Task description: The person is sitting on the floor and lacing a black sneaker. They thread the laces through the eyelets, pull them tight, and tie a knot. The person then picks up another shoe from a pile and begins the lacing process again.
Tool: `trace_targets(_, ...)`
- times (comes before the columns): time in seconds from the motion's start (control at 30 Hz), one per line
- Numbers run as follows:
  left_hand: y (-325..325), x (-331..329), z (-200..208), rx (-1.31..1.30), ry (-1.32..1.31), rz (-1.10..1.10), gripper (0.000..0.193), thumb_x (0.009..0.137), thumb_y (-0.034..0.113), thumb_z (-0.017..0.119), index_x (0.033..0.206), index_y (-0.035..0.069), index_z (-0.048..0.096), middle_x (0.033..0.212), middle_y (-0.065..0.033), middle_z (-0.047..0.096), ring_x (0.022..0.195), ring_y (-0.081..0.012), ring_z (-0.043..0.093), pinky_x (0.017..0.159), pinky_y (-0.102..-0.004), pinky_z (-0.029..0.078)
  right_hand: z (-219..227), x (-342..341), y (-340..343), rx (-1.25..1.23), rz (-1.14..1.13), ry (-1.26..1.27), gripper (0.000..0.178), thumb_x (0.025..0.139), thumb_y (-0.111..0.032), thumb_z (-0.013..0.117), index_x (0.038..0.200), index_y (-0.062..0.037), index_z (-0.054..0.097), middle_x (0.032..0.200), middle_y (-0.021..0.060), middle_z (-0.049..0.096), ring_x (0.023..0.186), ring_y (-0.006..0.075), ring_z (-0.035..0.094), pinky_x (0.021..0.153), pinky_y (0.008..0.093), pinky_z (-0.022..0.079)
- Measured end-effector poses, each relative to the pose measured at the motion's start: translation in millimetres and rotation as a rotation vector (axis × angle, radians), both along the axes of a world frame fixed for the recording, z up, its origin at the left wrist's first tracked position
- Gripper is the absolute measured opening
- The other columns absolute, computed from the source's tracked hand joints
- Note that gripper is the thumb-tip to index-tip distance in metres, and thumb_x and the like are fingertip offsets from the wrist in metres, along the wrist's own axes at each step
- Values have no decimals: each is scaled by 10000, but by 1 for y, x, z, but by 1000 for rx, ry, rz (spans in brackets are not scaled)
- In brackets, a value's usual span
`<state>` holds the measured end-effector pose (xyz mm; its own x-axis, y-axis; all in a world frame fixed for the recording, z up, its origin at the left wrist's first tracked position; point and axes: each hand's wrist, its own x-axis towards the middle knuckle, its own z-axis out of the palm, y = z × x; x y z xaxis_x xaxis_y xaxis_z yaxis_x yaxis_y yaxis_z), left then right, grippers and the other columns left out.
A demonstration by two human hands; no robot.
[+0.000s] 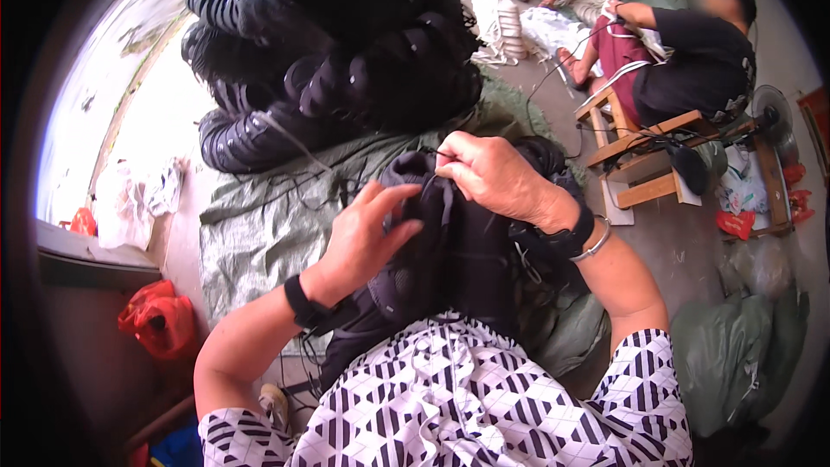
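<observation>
Lying at the centre of the frame, a dark fabric piece (462,246) is flanked by the two hands, its upper part set just below the right one's fingertips and beside the left one's. By the right hand (501,177), a thin dark cord (444,156) is pinched between thumb and fingers. The left hand (359,229) is held partly open, thumb and forefinger parted; whether the fabric is touched by it cannot be told. Beyond, a green sheet (251,242) is spread on the floor, with bundled black pieces (328,82) heaped toward the top. A red plastic bag (158,320) is seen at the lower left. At the upper right, a co-worker (696,65) is seated by a wooden bench (648,188).
</observation>
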<state>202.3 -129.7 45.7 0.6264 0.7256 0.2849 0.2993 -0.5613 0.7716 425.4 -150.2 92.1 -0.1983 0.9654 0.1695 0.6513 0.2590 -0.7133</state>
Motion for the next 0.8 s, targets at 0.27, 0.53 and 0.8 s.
trace_targets(0.27, 0, 21, -20, -599, -273, -18, 233, 987, 179, 552, 936, -20, 661, 854, 4, 641, 783, -56, 536, 715, -212, 443, -7, -3, -8, -409, -174, 455, 203, 977, -207, 517, 933, -30, 607, 684, 21, 615, 543, 48, 544, 480, 207, 434)
trace_targets(0.53, -5, 31, -19, -524, -407, 16, 201, 945, 170, 606, 999, -3, 693, 869, -58, 668, 805, -106, 617, 716, -254, 486, -43, -15, -15, -638, -68, 999, 316, 994, -281, 509, 1135, -24, 628, 1064, 41, 646, 949, 112, 613, 805, 303, 512)
trace_targets(0.8, -7, 34, -18, -258, -93, 148, 177, 868, 186, 684, 1008, 84, 720, 1034, -100, 658, 962, -252, 618, 808, -336, 484, -53, -32, -27, -480, -202, 1017, 281, 979, -280, 539, 1058, -45, 673, 976, 19, 673, 907, 89, 616, 748, 246, 491)
